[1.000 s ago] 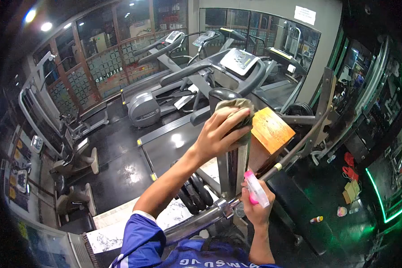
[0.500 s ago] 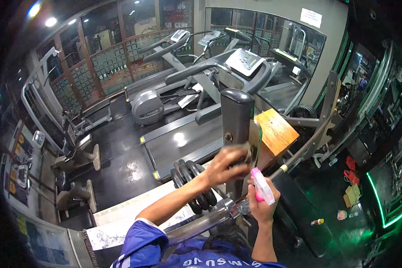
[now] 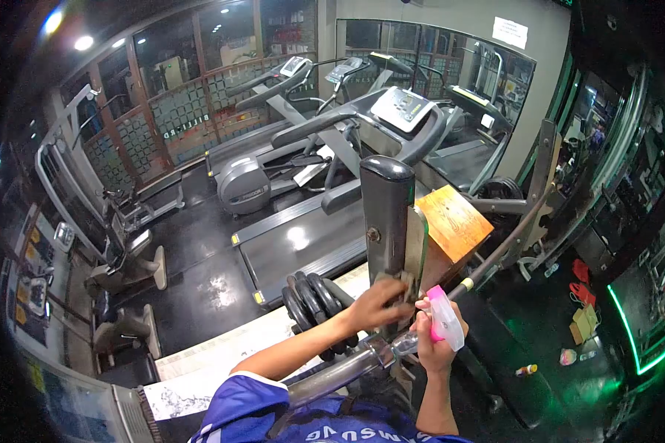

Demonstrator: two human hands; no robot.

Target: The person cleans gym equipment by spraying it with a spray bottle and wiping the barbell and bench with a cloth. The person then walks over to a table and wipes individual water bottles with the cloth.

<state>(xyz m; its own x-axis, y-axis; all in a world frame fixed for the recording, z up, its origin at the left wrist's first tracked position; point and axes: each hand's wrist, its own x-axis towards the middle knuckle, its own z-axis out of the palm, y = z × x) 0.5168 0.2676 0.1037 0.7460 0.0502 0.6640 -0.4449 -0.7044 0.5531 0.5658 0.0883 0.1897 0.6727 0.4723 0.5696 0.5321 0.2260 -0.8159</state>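
Observation:
My left hand (image 3: 377, 304) is closed on a grey-brown cloth (image 3: 400, 283), pressed against the lower part of a black upright post (image 3: 386, 214) of a weight rack. The cloth is partly hidden by my fingers. Just to the right, my right hand (image 3: 434, 347) grips a spray bottle (image 3: 451, 321) with pink and translucent white parts, held tilted. Below both hands a metal bar (image 3: 336, 375) runs diagonally across, in front of my chest. Black weight plates (image 3: 307, 299) hang left of the post.
A wooden box (image 3: 454, 221) stands right behind the post. Beyond it are a treadmill (image 3: 303, 240) and an elliptical machine (image 3: 245, 184). An exercise bike (image 3: 129, 266) stands left. On the right floor lie a small bottle (image 3: 526, 370) and a paper bag (image 3: 584, 323).
My left hand has moved down the post with the cloth. The spray bottle in my right hand has shifted slightly right and down. The view has shifted a little.

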